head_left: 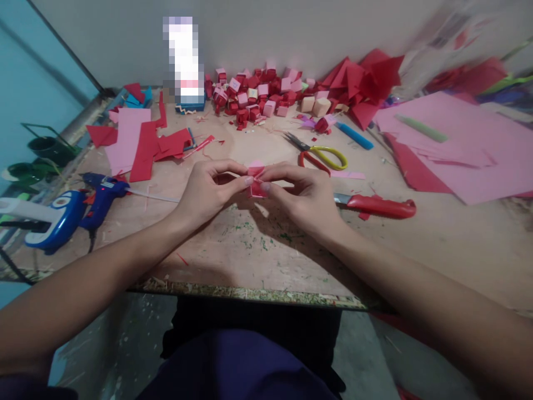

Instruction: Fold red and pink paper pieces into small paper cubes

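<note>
Between my two hands, over the middle of the table, is a small folded piece of red and pink paper [257, 190]. My left hand [214, 184] pinches its left side between thumb and fingers. From the right, my right hand [297, 191] pinches the other side, and the fingertips of both hands nearly meet on it. Parts of the paper are covered by the fingers. Just beyond my right hand lie scissors [331, 158] with yellow and red handles. A red-handled knife [381, 206] rests to its right, its blade partly hidden behind the hand.
Many small red and pink paper cubes [263, 90] are heaped along the wall. Red and pink paper pieces [144, 150] lie at left, near a blue glue gun [104, 197]. Pink sheets [470, 144] are stacked at right. The table's front edge [250, 294] is close to me.
</note>
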{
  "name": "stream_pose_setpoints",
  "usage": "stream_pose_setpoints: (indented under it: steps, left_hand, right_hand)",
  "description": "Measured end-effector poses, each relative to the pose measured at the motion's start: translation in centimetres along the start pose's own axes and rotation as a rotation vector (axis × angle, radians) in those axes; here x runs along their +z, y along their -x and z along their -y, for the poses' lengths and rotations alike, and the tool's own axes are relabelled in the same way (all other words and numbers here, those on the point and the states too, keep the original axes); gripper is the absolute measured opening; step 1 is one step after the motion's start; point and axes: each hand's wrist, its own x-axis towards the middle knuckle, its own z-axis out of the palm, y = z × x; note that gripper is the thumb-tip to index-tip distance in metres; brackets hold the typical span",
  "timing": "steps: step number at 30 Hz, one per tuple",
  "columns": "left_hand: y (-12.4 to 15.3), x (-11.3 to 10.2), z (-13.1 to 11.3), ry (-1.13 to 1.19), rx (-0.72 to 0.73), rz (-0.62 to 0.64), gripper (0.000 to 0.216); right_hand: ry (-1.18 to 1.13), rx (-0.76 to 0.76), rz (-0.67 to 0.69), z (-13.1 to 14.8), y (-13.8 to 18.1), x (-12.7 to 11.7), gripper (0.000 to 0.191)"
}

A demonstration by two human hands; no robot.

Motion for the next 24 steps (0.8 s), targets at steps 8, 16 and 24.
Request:
stream_pose_setpoints:
  steps: [8,16,24]
  left_hand:
    - [0.18,0.02,-0.16,-0.035,0.036,0.037,0.013]
    - [0.53,0.33,-0.55,-0.076,0.085,0.101,0.01]
    - [0.48,0.24,-0.28,-0.123,0.129,0.027,0.007]
  right_hand:
    - [0.038,-0.012,-0.016,-0.35,-0.21,-0.23,0.006]
    - [0.002,0.056,-0.083,-0.33,-0.05,0.21,0.012]
    - [-0.16,0.132,-0.035,-0.05,-0.26,0.09,0.01]
